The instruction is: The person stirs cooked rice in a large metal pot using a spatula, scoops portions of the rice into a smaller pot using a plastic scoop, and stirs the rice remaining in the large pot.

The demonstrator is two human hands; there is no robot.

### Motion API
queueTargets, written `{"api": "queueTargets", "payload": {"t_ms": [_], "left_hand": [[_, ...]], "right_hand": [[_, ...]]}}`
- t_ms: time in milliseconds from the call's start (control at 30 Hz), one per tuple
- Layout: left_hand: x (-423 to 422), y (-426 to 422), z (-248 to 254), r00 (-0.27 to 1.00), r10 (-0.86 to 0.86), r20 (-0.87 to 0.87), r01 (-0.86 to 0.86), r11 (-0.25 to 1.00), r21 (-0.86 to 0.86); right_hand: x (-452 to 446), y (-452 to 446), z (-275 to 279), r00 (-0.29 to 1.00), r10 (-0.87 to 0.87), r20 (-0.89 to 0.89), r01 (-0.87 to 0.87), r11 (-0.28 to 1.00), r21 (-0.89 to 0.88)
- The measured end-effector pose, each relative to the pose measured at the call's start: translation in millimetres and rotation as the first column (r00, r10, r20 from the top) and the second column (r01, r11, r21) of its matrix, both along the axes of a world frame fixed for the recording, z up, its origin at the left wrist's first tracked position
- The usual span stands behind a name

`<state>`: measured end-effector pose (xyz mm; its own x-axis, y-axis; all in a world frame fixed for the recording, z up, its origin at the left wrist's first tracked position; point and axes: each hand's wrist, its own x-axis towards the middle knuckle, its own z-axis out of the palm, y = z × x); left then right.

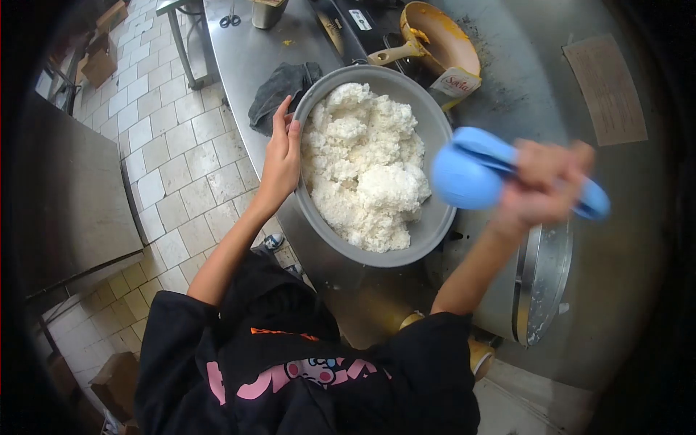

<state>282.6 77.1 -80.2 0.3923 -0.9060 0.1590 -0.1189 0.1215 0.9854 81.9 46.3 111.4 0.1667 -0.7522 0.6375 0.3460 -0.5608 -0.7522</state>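
Hands stand well apart: from my end the left hand [281, 163] lies against the near-left rim of the grey bowl [438, 212], though I cannot tell how firmly it grips, while the right hand [545, 187] is closed around a blue scoop [467, 181], blurred, at the right rim. White rice [366, 170] sits heaped in the bowl over the worktop [239, 61], leaving bare wall on the right. I'd want the left hand firm, so the bowl can't skid, and the scoop entering from that bare side with light pressure. The pan [464, 54] points its handle near the far rim, so I'd avoid shoving that way.
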Motion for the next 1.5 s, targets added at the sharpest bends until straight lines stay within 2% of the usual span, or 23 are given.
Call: {"api": "queueTargets", "payload": {"t_ms": [33,67,100,167,233,300,367,400,433,467,500,533,567,600,667,733,933,1033,1167,1300,1367,1467,1500], "left_hand": [[0,2,2,0.998,-0.018,-0.055,0.019,1.000,0.017],[0,3,3,0.998,-0.030,-0.056,0.031,0.999,0.017],[0,4,4,0.996,-0.044,-0.076,0.046,0.999,0.023],[4,3,3,0.995,-0.043,-0.091,0.046,0.999,0.026],[1,2,1,0.997,-0.027,-0.067,0.026,1.000,-0.006],[0,0,-3,1.000,-0.006,-0.030,0.005,1.000,-0.020],[0,1,-3,1.000,0.003,0.014,-0.003,1.000,-0.029],[1,2,0,0.999,-0.009,-0.037,0.009,1.000,0.001],[1,2,2,0.996,-0.021,-0.088,0.024,0.999,0.029],[-1,2,0,0.995,-0.028,-0.092,0.031,0.999,0.025],[0,-1,-5,0.999,-0.011,-0.037,0.011,1.000,-0.001],[0,-1,-9,1.000,0.011,0.018,-0.011,1.000,-0.018],[0,1,-10,1.000,0.014,0.017,-0.013,1.000,-0.008],[0,0,-9,1.000,0.006,0.014,-0.005,1.000,-0.016],[-1,-2,-7,1.000,-0.001,0.006,0.001,1.000,-0.027],[-1,-1,-6,1.000,0.004,0.012,-0.004,1.000,-0.029],[-1,2,-1,0.996,-0.024,-0.088,0.025,0.999,0.019],[-1,-2,-8,1.000,0.017,0.026,-0.016,1.000,-0.024],[-1,0,-3,0.996,-0.016,-0.089,0.017,1.000,0.019],[-1,2,-3,0.997,-0.010,-0.071,0.011,1.000,0.020],[-2,0,-2,0.996,0.005,-0.090,-0.003,1.000,0.026],[-2,0,-4,0.995,-0.007,-0.099,0.005,1.000,-0.024],[-1,1,-5,0.996,-0.010,-0.091,0.010,1.000,-0.006]], "right_hand": [[-1,-19,-57,0.939,-0.343,-0.026,0.344,0.937,0.066],[7,-40,-120,0.638,-0.730,-0.246,0.768,0.625,0.139],[27,-39,-136,0.502,-0.760,-0.413,0.856,0.503,0.115],[-4,-35,-115,0.759,-0.347,-0.551,0.206,0.931,-0.301],[-6,-38,-45,0.986,-0.051,-0.157,0.101,0.940,0.326],[-15,-32,16,0.980,0.198,-0.012,-0.193,0.966,0.174],[-20,-27,-3,0.999,-0.004,0.040,0.001,0.998,0.058],[-20,-35,-50,0.941,-0.338,0.005,0.336,0.939,0.078],[-21,-43,-107,0.711,-0.677,-0.192,0.690,0.724,0.006],[-34,-45,-149,0.537,-0.771,-0.342,0.751,0.622,-0.221],[-44,-47,-159,0.515,-0.760,-0.395,0.622,0.649,-0.437],[-32,-34,-116,0.834,-0.392,-0.389,0.400,0.914,-0.062],[-19,-22,-72,0.978,-0.074,-0.193,0.136,0.934,0.331],[-30,-31,-41,0.991,0.127,0.029,-0.130,0.947,0.295],[-43,-26,13,0.988,0.156,-0.007,-0.154,0.983,0.096],[-28,-17,-29,0.985,-0.172,0.004,0.171,0.982,0.082],[-27,-28,-41,0.977,-0.211,-0.030,0.204,0.886,0.418],[-41,-28,-2,0.983,-0.111,0.143,0.066,0.955,0.289],[-36,-45,-147,0.733,-0.650,-0.199,0.677,0.673,0.299],[-33,-33,-24,0.992,-0.127,0.015,0.112,0.916,0.386],[-41,-38,-7,0.984,-0.134,0.116,0.088,0.938,0.335],[-25,-44,-97,0.641,-0.744,-0.190,0.756,0.568,0.325],[-13,-34,-98,0.633,-0.751,-0.185,0.761,0.562,0.324]]}}
